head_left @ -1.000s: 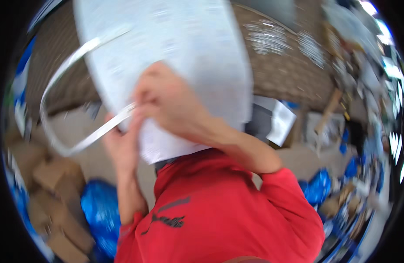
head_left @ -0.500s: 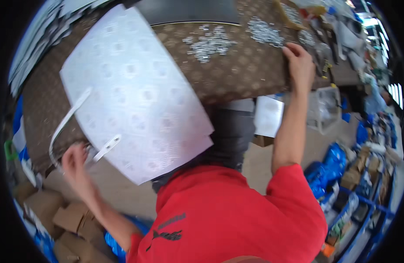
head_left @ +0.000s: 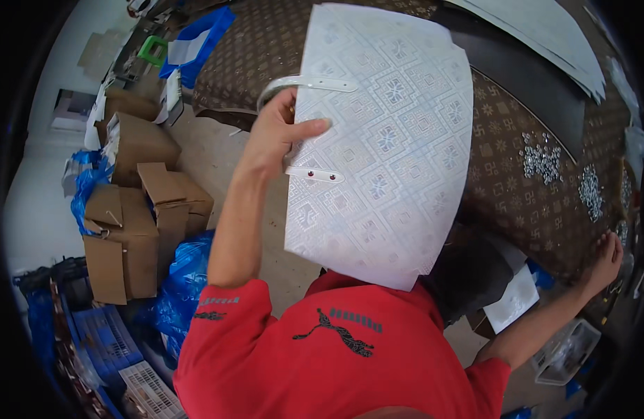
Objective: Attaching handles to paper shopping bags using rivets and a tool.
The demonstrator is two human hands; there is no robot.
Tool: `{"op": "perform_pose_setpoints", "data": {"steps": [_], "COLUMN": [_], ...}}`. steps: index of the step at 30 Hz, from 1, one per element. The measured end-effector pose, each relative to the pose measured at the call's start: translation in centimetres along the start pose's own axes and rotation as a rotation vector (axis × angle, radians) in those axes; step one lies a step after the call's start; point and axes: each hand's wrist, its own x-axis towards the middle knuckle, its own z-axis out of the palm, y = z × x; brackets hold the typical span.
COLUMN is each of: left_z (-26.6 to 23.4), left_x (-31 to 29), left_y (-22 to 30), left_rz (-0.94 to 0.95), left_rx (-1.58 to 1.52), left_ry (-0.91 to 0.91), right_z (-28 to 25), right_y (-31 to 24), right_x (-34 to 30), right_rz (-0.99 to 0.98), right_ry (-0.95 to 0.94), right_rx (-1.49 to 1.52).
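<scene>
My left hand (head_left: 272, 143) grips the left edge of a white embossed panel (head_left: 395, 150), its thumb lying on the patterned face. A white strap handle (head_left: 325, 83) loops from that edge beside the hand; its lower end tab (head_left: 315, 174) lies flat on the panel and shows two dark holes or studs. Over at the table's right edge, my right hand (head_left: 604, 264) has its fingertips drawn together, and whatever they may hold is too small to make out. Nearest to it is a pile of small shiny metal pieces (head_left: 590, 193), with another such pile (head_left: 541, 159) farther left.
A brown patterned cloth covers the table (head_left: 507, 202). White sheets (head_left: 538, 35) and a dark sheet (head_left: 517, 84) lie at the back. Cardboard boxes (head_left: 130, 241) and blue plastic bags (head_left: 186, 279) stand at the left. A clear bin (head_left: 566, 353) sits low at the right.
The view has swung left. The panel has come off the table, raised in my left hand, which has moved up beside the handle. My right hand stays near the metal pieces.
</scene>
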Motion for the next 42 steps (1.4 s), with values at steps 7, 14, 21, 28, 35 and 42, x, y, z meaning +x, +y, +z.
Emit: {"op": "perform_pose_setpoints", "data": {"steps": [7,14,21,28,35,42], "left_z": [-4.1,-3.9,5.1,6.7,7.9,9.2], "left_x": [1.7,-2.0,-3.1,-2.8,-0.9,0.3], "left_y": [8.9,16.8,10.3,6.5,6.5,6.3], "left_rz": [0.070,0.452,1.136,1.482,1.526,1.505], "left_rx": [0.138,0.690,0.983,0.764,0.720,0.591], "left_ry": [0.172,-0.415,-0.921,-0.714,-0.808,-0.816], "right_z": [3.7,8.2,17.7,21.6,23.3,23.7], "right_y": [-9.0,-18.0,-20.3,-19.3,-20.4,-20.8], "right_x": [-1.7,-7.4,-22.5,-26.6,-24.2,-22.4], "right_rz": [-0.030,-0.030,0.524,0.570,0.402,0.386], "right_ry": [-0.212,-0.604,-1.523,-1.555,-1.668,-1.766], "right_rx": [0.244,0.424,0.673,0.687,0.587,0.529]}}
